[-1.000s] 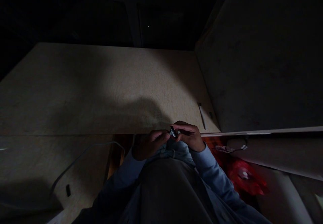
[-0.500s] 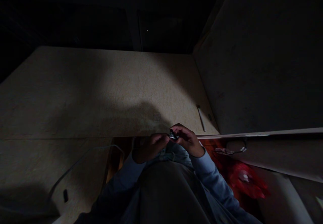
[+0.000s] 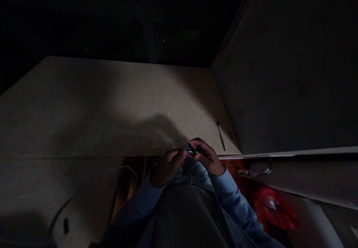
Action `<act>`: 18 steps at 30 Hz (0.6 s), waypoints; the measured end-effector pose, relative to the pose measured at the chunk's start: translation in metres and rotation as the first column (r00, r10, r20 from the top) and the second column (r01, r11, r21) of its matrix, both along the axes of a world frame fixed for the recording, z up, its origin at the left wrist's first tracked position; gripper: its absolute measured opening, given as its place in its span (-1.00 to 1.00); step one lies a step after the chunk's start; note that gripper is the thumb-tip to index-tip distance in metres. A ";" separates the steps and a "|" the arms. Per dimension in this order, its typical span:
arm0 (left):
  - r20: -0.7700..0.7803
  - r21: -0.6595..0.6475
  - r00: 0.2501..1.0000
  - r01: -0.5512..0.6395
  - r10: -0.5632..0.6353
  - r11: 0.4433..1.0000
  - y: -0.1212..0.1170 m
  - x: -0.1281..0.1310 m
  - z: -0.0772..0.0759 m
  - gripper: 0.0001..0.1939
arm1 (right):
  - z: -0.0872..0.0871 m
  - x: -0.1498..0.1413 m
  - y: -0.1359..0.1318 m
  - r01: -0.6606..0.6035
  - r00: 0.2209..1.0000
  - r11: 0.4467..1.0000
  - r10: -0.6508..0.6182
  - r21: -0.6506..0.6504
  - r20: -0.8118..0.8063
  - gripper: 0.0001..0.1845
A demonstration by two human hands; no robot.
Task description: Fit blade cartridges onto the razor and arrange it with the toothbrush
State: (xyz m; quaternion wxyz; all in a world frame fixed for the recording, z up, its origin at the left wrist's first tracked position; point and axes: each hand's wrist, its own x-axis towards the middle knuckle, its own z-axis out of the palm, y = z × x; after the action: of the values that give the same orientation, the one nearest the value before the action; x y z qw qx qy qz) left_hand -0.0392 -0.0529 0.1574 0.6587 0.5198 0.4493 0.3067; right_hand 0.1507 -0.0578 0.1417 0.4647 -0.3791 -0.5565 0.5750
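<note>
Close to my body, at the table's near edge, both hands meet on a small dark object with a shiny, silvery part (image 3: pixel 191 150). Its kind is too small and dim to make out. My right hand (image 3: pixel 206 156) grips it between thumb and fingers from the right. My left hand (image 3: pixel 169 165) pinches at its left side, thumb and fingertips pressed together. The fingers cover much of the object.
A pale table (image 3: pixel 134 102) spreads ahead, with a thin white pen-like stick (image 3: pixel 222 137) and a small dark piece (image 3: pixel 231 135) at its right. A cable (image 3: pixel 92 176) and a small black object (image 3: pixel 66 226) lie at lower left. A red plastic bag (image 3: pixel 275 207) sits at lower right.
The view has tilted slightly, so the table sits a little lower in the picture. Both hands stay together on the small object, with only a slight shift of the fingers.
</note>
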 end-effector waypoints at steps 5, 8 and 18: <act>0.080 -0.062 0.995 0.072 -0.067 0.995 0.002 -0.005 0.001 -0.36 | -0.004 0.000 -0.003 0.013 1.000 1.000 -0.013 0.021 0.016 -0.61; 0.074 -0.059 0.995 0.068 -0.064 0.996 0.001 -0.005 -0.003 -0.36 | -0.006 0.001 -0.005 0.054 0.996 0.997 -0.059 0.061 0.072 -0.60; 0.084 -0.104 0.987 -0.126 0.135 0.987 0.000 -0.008 0.001 -0.32 | 0.004 -0.003 -0.005 0.172 0.981 0.985 -0.172 0.013 0.087 -0.71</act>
State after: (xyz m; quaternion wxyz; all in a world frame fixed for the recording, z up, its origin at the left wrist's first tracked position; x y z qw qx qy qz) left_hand -0.0471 -0.0531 0.1580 0.6818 0.4415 0.4666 0.3500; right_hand 0.1479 -0.0623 0.1452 0.4888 -0.4494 -0.5433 0.5138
